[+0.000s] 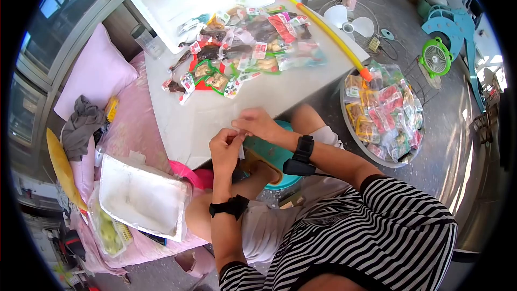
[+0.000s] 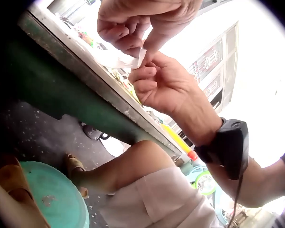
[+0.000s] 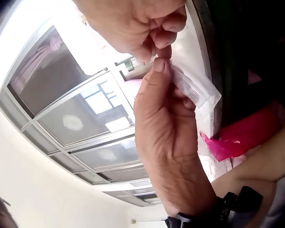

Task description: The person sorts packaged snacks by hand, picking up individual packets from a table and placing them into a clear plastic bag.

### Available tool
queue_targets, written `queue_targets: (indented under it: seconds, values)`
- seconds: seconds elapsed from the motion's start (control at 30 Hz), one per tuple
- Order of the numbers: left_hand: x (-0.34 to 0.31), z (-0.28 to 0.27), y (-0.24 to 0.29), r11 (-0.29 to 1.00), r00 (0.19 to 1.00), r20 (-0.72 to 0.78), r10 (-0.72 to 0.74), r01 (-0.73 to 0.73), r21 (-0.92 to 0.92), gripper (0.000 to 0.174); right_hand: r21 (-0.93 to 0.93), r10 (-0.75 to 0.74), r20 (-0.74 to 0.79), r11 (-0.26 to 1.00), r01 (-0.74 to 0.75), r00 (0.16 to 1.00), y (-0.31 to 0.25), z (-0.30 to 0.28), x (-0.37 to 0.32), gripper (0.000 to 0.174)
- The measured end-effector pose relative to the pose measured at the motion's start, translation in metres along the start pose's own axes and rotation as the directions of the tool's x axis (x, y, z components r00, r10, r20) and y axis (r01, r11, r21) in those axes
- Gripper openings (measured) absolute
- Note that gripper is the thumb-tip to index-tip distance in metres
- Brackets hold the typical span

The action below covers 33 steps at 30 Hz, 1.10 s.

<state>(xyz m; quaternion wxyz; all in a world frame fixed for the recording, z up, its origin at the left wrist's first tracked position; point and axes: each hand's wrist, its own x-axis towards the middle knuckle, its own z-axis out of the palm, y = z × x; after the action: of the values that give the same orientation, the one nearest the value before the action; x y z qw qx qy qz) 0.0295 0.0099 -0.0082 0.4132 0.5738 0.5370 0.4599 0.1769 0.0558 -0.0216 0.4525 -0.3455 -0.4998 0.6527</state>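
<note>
My left hand (image 1: 225,152) grips a small, translucent white plastic packet (image 3: 195,89) with faint printed lines, one end sticking out past the fingers. My right hand (image 1: 259,124) pinches at the packet's other end, its fingertips right against the left thumb. From the left wrist view, a white end of the packet shows between the left hand (image 2: 149,21) and the right hand (image 2: 166,88). Both hands are close over the near edge of the pale table (image 1: 250,99). Most of the packet is hidden by the fingers.
Many vacuum-packed food packs (image 1: 253,43) cover the table's far part, before a white foam box (image 1: 202,0). A yellow tube (image 1: 334,35) lies along the right edge. More packs fill a round tub (image 1: 344,124) at right. Another foam box (image 1: 142,196) stands at left.
</note>
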Motion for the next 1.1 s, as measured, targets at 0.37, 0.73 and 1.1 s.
queue_targets:
  seconds: [0.37, 0.73, 1.1]
  values:
    - [0.000, -0.008, 0.013, 0.954, 0.984, 0.110, -0.137, 0.161, -0.253, 0.009, 0.041, 0.028, 0.241, 0.998, -0.039, 0.970, -0.002, -0.008, 0.005, 0.026]
    - [-0.001, -0.012, 0.020, 0.734, 0.828, -0.270, 0.492, -0.228, 0.639, 0.007, -0.494, 0.157, 0.090, 0.864, -0.092, 0.984, 0.001, -0.031, -0.010, 0.022]
    - [-0.010, 0.010, 0.027, 0.517, 0.890, 0.104, 0.444, -0.350, 0.782, 0.018, -0.772, -0.382, -0.064, 0.604, 0.197, 0.922, -0.004, -0.006, 0.017, 0.014]
